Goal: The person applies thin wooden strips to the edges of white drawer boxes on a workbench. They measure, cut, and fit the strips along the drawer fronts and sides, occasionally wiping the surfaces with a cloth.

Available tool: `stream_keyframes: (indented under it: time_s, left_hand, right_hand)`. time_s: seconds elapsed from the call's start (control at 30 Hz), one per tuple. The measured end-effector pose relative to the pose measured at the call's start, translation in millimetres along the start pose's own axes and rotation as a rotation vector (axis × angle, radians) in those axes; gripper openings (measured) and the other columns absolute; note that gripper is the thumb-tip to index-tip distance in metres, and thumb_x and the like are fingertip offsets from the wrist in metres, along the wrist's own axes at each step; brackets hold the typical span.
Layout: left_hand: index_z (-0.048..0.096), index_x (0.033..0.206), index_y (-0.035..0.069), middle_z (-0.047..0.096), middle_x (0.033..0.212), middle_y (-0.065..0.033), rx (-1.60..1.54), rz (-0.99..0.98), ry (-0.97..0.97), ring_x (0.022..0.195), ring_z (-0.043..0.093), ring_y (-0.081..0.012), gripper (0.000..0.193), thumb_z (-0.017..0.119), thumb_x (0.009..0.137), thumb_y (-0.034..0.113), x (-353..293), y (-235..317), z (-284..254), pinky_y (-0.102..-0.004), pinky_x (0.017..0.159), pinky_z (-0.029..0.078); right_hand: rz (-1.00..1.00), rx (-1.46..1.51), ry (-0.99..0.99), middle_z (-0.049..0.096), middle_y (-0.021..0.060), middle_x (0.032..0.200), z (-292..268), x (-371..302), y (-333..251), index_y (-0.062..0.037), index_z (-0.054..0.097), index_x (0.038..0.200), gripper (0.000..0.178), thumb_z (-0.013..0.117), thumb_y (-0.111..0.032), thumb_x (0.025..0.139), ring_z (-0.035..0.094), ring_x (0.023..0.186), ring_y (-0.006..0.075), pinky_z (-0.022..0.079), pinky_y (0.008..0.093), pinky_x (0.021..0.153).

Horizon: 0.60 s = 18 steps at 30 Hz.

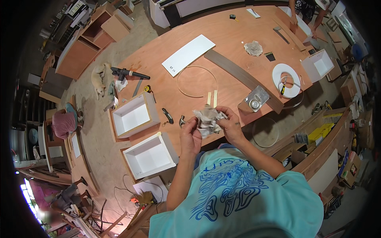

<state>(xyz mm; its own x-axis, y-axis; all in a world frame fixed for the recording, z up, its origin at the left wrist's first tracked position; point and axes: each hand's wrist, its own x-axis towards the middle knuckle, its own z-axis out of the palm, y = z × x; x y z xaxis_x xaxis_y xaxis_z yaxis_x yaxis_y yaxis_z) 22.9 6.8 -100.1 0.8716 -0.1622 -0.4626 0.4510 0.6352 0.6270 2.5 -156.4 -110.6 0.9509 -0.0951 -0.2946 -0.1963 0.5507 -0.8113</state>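
A crumpled, stained grey-white rag [208, 122] is stretched between my hands, above the near edge of the wooden worktable [158, 95]. My left hand [191, 137] pinches its left side. My right hand [231, 126] grips its right side with fingers and thumb. Just beyond the rag lie two short pale strips [212, 99] and a loop of thin edge banding [197, 66]. Left of my left hand are a hammer [182, 121], partly hidden, and a dark utility knife [167, 116]. A metal can [254, 100] stands to the right of my right hand.
Two white-lined drawer boxes [133, 119] [151, 156] stand at the left. A white panel [188, 54], a long brown board [242, 75] and a white roll [286, 80] lie farther off. Another person [307, 12] stands at the far right; someone [65, 123] crouches at left. A dog [99, 80] lies on the floor.
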Motion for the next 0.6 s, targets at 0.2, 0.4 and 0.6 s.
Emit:
stream_keyframes:
  time_s: [0.2, 0.4, 0.6]
  left_hand:
    - [0.049, 0.124, 0.006, 0.059, 0.108, -0.005, 0.133, 0.124, 0.028, 0.097, 0.057, -0.0119, 0.037, 0.061, 0.092, 0.02, -16.5, -5.1, 18.8, -0.0269, 0.08, 0.052]
    - [0.053, 0.115, 0.006, 0.063, 0.097, -0.0032, 0.045, 0.079, 0.055, 0.084, 0.062, -0.0116, 0.028, 0.064, 0.091, 0.016, -5.4, -9.2, 0.7, -0.0241, 0.073, 0.053]
    - [0.055, 0.107, 0.004, 0.063, 0.096, -0.0055, 0.105, 0.311, 0.086, 0.081, 0.063, -0.0118, 0.023, 0.066, 0.089, 0.01, -11.5, 8.3, -0.3, -0.024, 0.069, 0.053]
  right_hand:
    - [-0.536, -0.568, -0.101, 0.057, 0.0105, 0.112, 0.7, 5.5, -4.6, 0.0037, 0.05, 0.12, 0.044, 0.053, 0.005, 0.076, 0.058, 0.101, 0.0174, 0.047, 0.0282, 0.088]
    - [-0.381, -0.195, -0.244, 0.056, 0.0121, 0.117, 15.6, -2.9, -12.9, 0.0036, 0.048, 0.122, 0.044, 0.049, 0.005, 0.077, 0.054, 0.111, 0.0183, 0.043, 0.029, 0.096]
    - [0.121, 0.311, -0.105, 0.053, 0.017, 0.124, -26.0, 6.2, -11.6, 0.0019, 0.048, 0.124, 0.041, 0.054, -0.003, 0.084, 0.056, 0.113, 0.0281, 0.049, 0.0433, 0.097]
